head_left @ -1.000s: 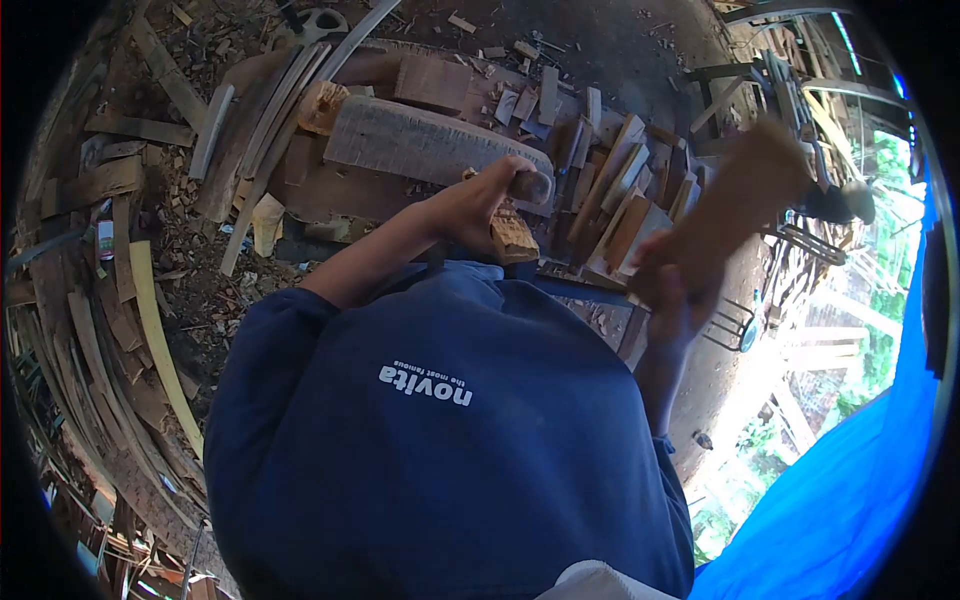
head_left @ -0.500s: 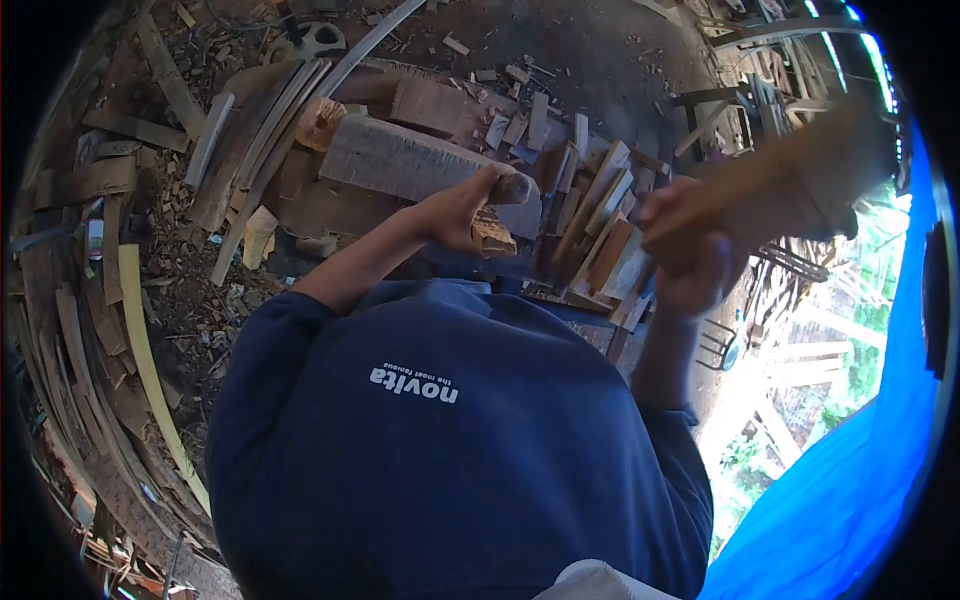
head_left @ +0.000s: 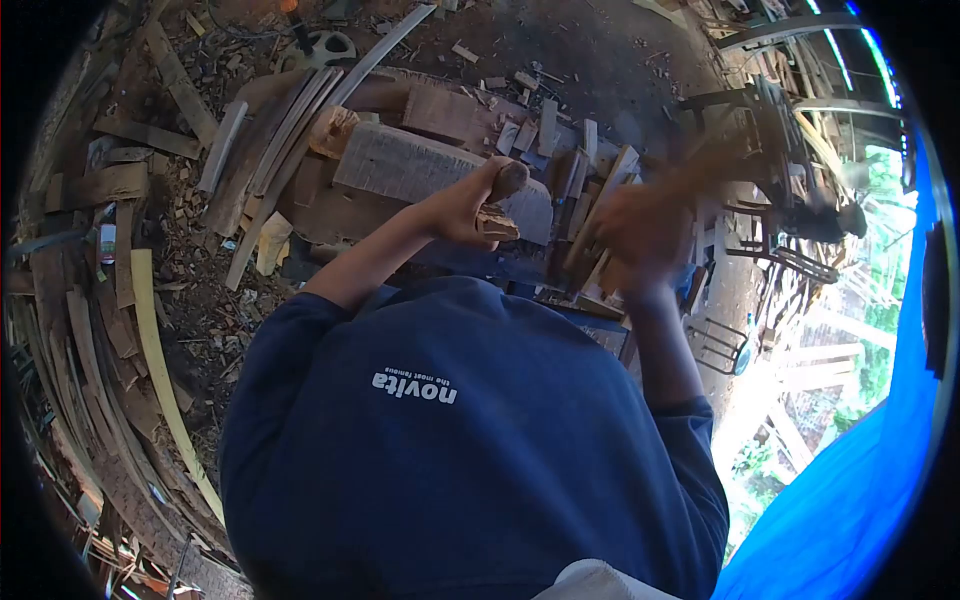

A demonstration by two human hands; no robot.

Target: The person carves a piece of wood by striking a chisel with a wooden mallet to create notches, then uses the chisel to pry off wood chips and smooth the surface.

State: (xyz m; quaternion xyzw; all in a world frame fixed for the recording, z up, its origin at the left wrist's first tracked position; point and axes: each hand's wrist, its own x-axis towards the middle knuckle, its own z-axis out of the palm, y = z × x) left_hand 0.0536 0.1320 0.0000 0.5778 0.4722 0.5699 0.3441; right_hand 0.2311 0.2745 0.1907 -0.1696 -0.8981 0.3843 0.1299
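Observation:
My left hand [head_left: 455,208] is wrapped round a piece of wood [head_left: 497,222], whose rough end pokes out below the fingers. A rounded brown end [head_left: 510,179] shows at the top of the same hand. To the right, my right hand [head_left: 645,235] is smeared by motion above a pile of small offcuts. It grips a wooden block [head_left: 715,165], a brown blur reaching up and right. Behind my left hand lies a thick grey beam [head_left: 410,165].
Loose wood strips [head_left: 150,350] are stacked at the left. A reddish board [head_left: 440,110] lies behind the beam. Wood chips litter the ground. Dark metal frames [head_left: 770,220] stand at the right, near a blue tarp [head_left: 840,510].
My right hand has swung left and inward with the wooden block, which has drawn back from the right side. The left hand keeps its hold. The view has shifted slightly.

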